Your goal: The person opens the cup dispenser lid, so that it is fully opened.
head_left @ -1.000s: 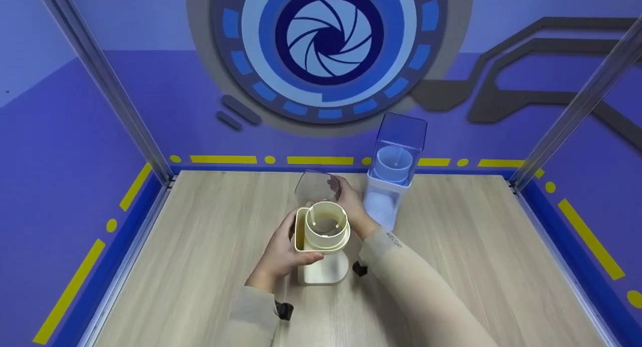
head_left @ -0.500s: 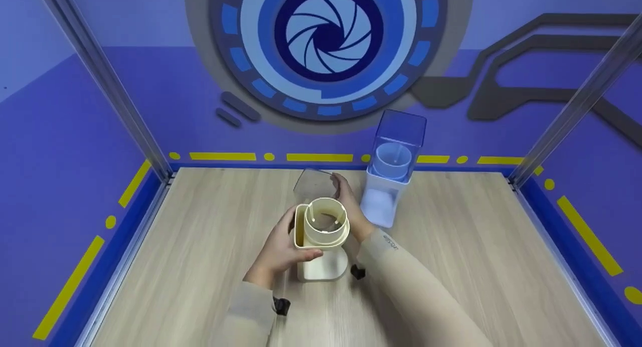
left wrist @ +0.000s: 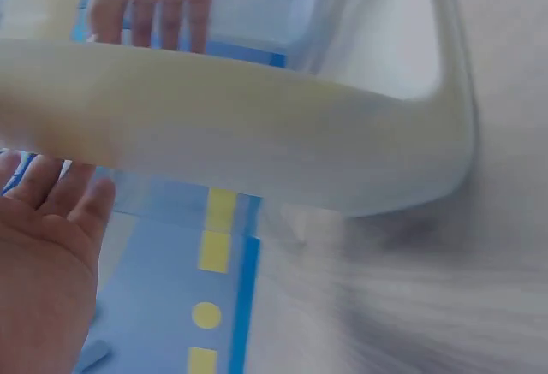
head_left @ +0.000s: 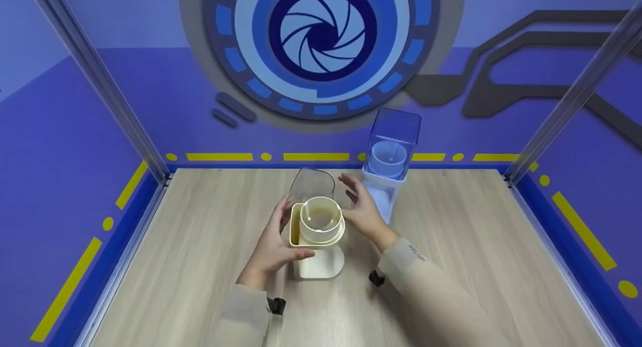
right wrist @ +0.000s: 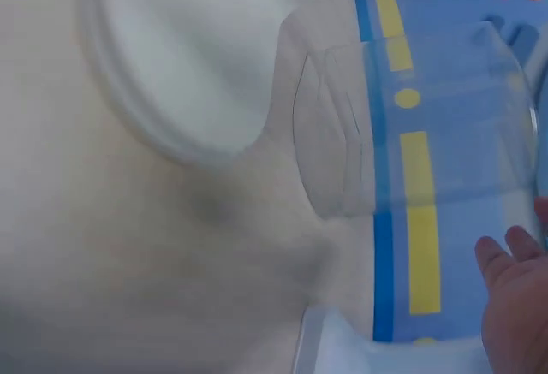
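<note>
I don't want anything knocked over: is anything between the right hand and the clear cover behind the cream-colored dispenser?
Nothing visible stands between the right hand and the clear cover in the head or right wrist view. The cream-colored dispenser is nearer the person, hiding part of the cover in the head view.

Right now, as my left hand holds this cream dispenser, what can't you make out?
- Head view: the cream dispenser hides the lower part of the clear cover.
- Head view: the right hand hides some of the lower side of the blue dispenser.
- Head view: the print on the right sleeve is too small to read.
- Right wrist view: the bottom edge cuts off most of the blue dispenser.
</note>
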`<state>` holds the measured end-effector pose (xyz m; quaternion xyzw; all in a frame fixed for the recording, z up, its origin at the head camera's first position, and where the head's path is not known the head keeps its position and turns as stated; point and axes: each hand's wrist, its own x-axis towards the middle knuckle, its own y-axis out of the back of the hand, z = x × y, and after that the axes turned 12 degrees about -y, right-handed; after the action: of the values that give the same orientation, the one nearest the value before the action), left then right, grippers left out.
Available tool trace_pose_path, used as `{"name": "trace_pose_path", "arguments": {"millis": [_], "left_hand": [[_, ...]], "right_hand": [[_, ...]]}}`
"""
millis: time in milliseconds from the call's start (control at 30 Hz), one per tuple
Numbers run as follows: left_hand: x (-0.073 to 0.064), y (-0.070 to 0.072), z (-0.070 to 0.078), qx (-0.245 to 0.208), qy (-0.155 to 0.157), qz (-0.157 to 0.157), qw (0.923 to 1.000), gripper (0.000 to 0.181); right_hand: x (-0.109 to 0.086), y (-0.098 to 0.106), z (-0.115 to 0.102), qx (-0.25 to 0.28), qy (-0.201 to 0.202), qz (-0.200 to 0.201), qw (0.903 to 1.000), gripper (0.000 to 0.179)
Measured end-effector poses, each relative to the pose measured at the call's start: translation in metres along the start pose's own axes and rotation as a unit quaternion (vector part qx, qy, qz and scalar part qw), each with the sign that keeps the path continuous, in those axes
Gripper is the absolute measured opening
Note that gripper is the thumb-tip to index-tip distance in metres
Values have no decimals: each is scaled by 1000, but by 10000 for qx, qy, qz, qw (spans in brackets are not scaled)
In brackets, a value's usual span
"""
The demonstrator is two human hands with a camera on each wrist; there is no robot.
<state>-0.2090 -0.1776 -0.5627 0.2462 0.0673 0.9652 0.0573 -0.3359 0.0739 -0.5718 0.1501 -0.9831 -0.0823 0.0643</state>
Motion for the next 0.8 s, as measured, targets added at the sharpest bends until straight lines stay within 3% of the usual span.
{"name": "trace_pose_path", "arguments": {"millis": [267, 433, 633, 800], "left_hand": [[8, -9, 43, 260, -891, 592, 9939, 153], [22, -29, 80, 439, -1145, 994, 9875, 126], [48, -54, 116, 389, -1848, 1022, 9767, 96], [68, -79, 131, 453, -1794, 853, 9790, 88]], "right_hand": [[-46, 32, -7, 164, 436, 379, 9982, 76], [-66, 55, -20, 34, 948, 552, 9940, 68], [-66, 91, -41, 125, 1578, 921, 9831, 65], [-57, 121, -57, 325, 1563, 1207, 9798, 72]]}}
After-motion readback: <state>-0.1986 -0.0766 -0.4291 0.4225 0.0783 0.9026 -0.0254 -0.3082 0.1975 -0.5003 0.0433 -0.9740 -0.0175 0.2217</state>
